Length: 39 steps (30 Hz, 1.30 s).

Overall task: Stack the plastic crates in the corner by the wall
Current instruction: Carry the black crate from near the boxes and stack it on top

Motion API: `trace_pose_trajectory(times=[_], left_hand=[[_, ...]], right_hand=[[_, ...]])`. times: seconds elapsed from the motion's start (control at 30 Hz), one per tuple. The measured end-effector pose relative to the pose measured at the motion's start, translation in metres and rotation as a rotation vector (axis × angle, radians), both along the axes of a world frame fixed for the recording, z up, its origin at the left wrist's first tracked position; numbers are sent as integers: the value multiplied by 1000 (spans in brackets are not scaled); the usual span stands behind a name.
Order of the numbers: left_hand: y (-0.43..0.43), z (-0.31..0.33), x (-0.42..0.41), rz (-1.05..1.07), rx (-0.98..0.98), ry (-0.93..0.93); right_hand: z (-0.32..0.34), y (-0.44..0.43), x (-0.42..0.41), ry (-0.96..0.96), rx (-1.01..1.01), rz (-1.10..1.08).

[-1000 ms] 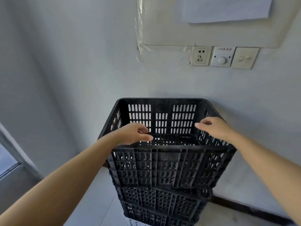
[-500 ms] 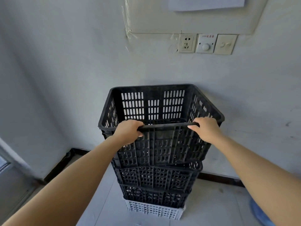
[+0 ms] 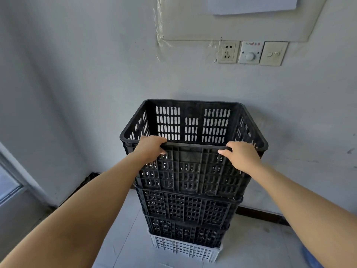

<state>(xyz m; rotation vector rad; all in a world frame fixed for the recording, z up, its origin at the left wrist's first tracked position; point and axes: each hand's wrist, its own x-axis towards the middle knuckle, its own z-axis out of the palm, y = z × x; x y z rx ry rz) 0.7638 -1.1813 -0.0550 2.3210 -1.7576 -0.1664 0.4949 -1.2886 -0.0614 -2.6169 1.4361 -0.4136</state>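
Both hands grip the top crate's near rim.
Left hand (image 3: 149,149) and right hand (image 3: 240,155) curl their fingers over the top black crate (image 3: 193,171), which sits on two black crates and a white crate (image 3: 183,248).

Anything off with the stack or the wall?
The top black crate, gripped by the left hand and right hand, looks slightly twisted on the black crate below, overhanging at right. Also, clear tape peels off the wall near the socket.
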Motion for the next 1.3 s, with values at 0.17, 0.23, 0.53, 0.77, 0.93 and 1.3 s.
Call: trace_pose_trajectory(times=[0.17, 0.23, 0.53, 0.77, 0.93, 1.3], left_hand=[[-2, -3, 7, -52, -60, -47], [-1, -6, 9, -40, -78, -95], [-6, -14, 31, -44, -98, -105], [1, -20, 36, -106, -107, -38], [-6, -19, 38, -88, -124, 22], [-4, -16, 45, -144, -66, 47]], right_hand=[[9, 9, -1, -86, 83, 11], [9, 14, 3, -59, 60, -16], [-9, 35, 17, -26, 42, -42], [-8, 32, 22, 97, 55, -115], [-5, 26, 26, 149, 43, -176], [-6, 35, 33, 156, 10, -217]])
